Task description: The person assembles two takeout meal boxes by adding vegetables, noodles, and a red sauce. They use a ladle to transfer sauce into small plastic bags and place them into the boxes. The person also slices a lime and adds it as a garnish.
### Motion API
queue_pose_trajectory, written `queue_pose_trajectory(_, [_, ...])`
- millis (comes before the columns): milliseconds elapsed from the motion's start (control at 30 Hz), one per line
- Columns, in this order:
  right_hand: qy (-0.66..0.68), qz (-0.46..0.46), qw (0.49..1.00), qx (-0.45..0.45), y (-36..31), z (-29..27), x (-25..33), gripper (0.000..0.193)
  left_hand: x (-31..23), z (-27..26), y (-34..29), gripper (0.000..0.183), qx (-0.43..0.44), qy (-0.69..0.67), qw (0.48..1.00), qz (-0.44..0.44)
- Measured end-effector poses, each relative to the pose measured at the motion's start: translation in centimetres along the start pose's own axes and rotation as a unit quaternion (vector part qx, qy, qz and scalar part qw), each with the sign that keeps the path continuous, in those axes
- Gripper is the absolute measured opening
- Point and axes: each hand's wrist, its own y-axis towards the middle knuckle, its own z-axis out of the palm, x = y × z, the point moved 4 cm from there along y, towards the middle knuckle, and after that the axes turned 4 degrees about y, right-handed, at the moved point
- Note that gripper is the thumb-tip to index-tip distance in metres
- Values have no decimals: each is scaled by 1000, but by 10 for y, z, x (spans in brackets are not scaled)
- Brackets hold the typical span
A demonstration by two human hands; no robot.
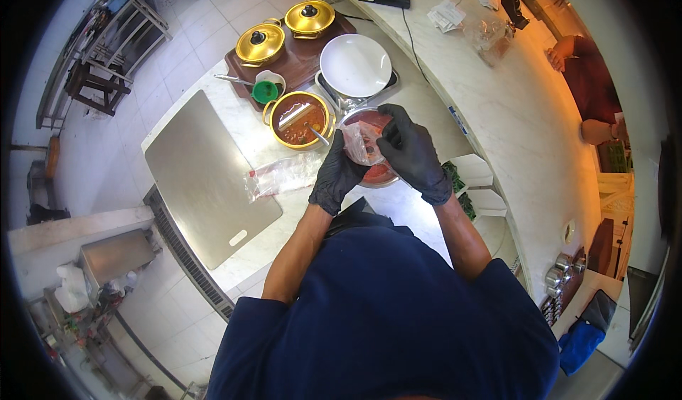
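Note:
A small clear plastic bag (pixel 361 144) is held up between my two black-gloved hands. My left hand (pixel 339 177) is closed on its near left side, and my right hand (pixel 413 155) pinches its right side. What the bag contains is too small to tell. Under my hands, partly hidden by them, sits a round bowl (pixel 383 175) of red sauce or paste. Just left of it stands an open golden pot (pixel 266 114) with red soup and a spoon (pixel 319 136) in it. A flat plastic bag (pixel 295 171) with red marks lies beside my left hand.
A brown tray (pixel 304 65) carries two lidded golden pots (pixel 260 43). Nearby are a white plate (pixel 355 65) on a scale and a green scoop (pixel 266 92). A steel board (pixel 206 176) lies left. White containers of greens (pixel 465 204) stand right. Across the counter is another person (pixel 590 80).

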Motion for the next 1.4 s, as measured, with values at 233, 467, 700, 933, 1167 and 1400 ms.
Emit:
queue_pose_trajectory(233, [-117, -150, 982, -19, -10, -8, 37, 62, 3, 4, -2, 40, 59, 225, 969, 84])
queue_pose_trajectory(467, [-195, -189, 962, 30, 9, -3, 43, 36, 19, -6, -1, 48, -6, -38, 997, -73])
queue_pose_trajectory(700, [-32, -162, 986, -6, 5, -6, 4, 34, -4, -12, -23, 51, 64, 361, 921, 131])
queue_pose_trajectory(933, [-217, 183, 949, 135, -68, 27, -174, 46, -50, -30, -53, 44, -156, 488, 844, 158])
queue_pose_trajectory(1167, [-160, 150, 974, 48, -85, 75, -241, 32, -63, -77, -63, 40, -138, 186, 968, 96])
queue_pose_trajectory(1400, [-228, 7, 974, 12, -46, 87, -240, 20, -57, -84, -71, 48, -90, -11, 994, 57])
